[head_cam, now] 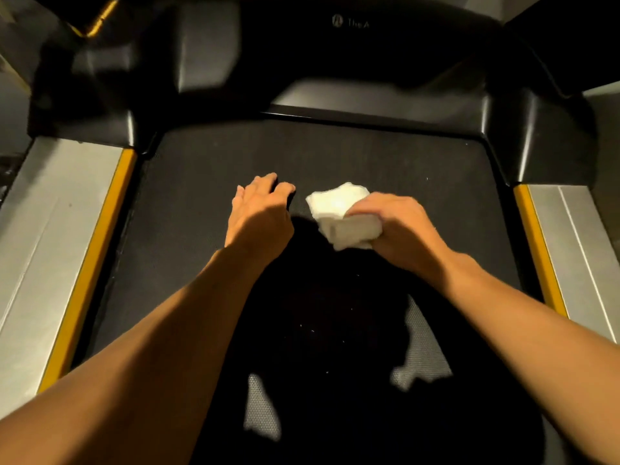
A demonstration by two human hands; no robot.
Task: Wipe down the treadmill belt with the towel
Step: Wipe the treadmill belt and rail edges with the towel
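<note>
The black textured treadmill belt [201,182] fills the middle of the view. A bunched white towel [335,209] lies pressed on the belt near its centre, and my right hand [399,223] grips its right side. Just left of the towel, my left hand [260,213] rests on the belt with fingers spread, holding nothing and not touching the cloth. Small pale specks dot the belt in the shadow below my hands.
Silver side rails with yellow edging run along the left [60,229] and right [577,236] of the belt. The black motor cover [352,62] rises at the belt's far end. My own shadow darkens the near half of the belt.
</note>
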